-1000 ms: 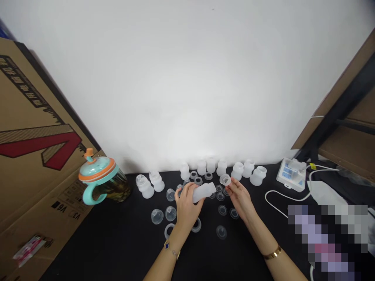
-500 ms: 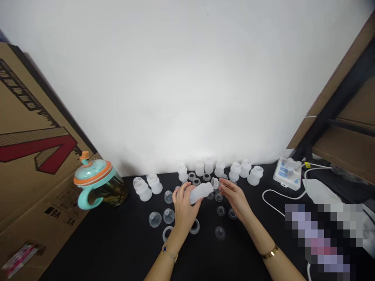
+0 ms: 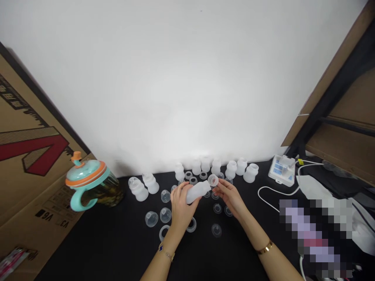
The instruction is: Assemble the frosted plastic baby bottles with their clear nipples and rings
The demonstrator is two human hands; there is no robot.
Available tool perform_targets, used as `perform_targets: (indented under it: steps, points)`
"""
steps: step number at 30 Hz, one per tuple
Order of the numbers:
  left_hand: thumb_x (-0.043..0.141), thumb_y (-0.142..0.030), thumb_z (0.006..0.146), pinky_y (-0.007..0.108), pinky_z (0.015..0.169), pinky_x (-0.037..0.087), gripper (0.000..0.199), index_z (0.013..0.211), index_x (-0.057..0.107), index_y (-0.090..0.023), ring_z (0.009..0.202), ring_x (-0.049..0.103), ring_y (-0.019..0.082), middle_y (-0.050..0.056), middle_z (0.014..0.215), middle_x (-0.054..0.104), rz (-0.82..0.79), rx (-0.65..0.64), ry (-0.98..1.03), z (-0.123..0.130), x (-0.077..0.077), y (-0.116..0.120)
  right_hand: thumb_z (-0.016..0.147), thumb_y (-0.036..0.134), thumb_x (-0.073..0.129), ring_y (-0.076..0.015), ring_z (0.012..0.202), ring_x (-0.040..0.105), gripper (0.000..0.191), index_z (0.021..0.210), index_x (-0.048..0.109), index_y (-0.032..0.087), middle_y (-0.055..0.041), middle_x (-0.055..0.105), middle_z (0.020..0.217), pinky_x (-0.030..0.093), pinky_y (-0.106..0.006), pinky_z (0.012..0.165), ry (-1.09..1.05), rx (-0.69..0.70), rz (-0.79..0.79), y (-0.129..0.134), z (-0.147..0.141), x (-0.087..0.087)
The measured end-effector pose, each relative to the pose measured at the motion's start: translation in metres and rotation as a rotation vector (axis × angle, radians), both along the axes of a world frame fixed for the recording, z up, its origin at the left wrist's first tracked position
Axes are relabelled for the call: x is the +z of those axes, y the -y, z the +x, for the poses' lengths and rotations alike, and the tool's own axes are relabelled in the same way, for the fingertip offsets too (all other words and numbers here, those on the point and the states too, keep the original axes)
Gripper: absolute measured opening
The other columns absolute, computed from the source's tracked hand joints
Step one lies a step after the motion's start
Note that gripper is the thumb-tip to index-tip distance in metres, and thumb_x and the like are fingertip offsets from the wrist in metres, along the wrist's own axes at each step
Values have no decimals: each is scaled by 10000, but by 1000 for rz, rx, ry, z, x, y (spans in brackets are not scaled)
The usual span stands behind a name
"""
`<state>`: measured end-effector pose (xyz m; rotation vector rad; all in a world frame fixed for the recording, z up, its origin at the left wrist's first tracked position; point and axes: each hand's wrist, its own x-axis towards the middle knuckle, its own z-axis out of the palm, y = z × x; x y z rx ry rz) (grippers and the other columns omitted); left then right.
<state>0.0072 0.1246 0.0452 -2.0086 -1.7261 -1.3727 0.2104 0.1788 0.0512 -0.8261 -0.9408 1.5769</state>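
My left hand is wrapped around a frosted white bottle, which lies tilted with its neck up to the right. Right at that neck is a small white cap, pinched by the fingertips of my right hand. The round inside of the cap is turned partly towards me, with a reddish spot in it. Whether cap and neck touch, I cannot tell. Clear domes and a white ring lie around my left hand. Clear nipple-like discs lie below my right hand.
Several open white bottles stand along the wall. Two bottles with clear domed tops are at the left, beside a lidded jug. A power strip with a white cable lies on the right. A cardboard box borders the left.
The cap has turned, so its inside now shows, where its side showed before. Both hands keep their hold near each other. The whole view has shifted slightly.
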Motion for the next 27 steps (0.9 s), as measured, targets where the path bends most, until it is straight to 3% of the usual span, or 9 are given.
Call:
perform_targets:
  steps: [16, 19, 22, 27]
  points:
    - [706, -277, 837, 469, 990, 451, 324, 1145, 619, -228, 1153, 593, 304, 108, 1220, 639, -27, 13, 57, -3, -1, -2, 605, 339, 910, -151, 658, 571, 371, 892, 718, 202, 17, 657, 725, 440, -280, 642, 148, -79, 113, 0, 6, 5]
    - [700, -288, 846, 445, 965, 470, 319, 1150, 627, -226, 1125, 609, 292, 104, 1196, 656, -36, -10, 75, -4, 1, -2, 677, 396, 869, -156, 674, 588, 348, 933, 745, 196, -11, 696, 799, 449, -294, 661, 166, -28, 112, 2, 6, 8]
    - [717, -306, 836, 440, 960, 464, 320, 1139, 644, -234, 1073, 632, 279, 80, 1131, 695, -34, -40, 50, -3, 3, 0, 748, 467, 810, -168, 655, 589, 365, 974, 764, 185, -20, 685, 706, 450, -308, 668, 201, 6, 118, 4, 4, 11]
    - [730, -317, 824, 442, 956, 458, 331, 1136, 654, -237, 1039, 645, 278, 77, 1091, 717, -26, -92, -4, 0, 7, 2, 737, 509, 810, -170, 631, 582, 397, 986, 771, 202, -25, 688, 713, 451, -305, 632, 211, -20, 145, 5, 0, 12]
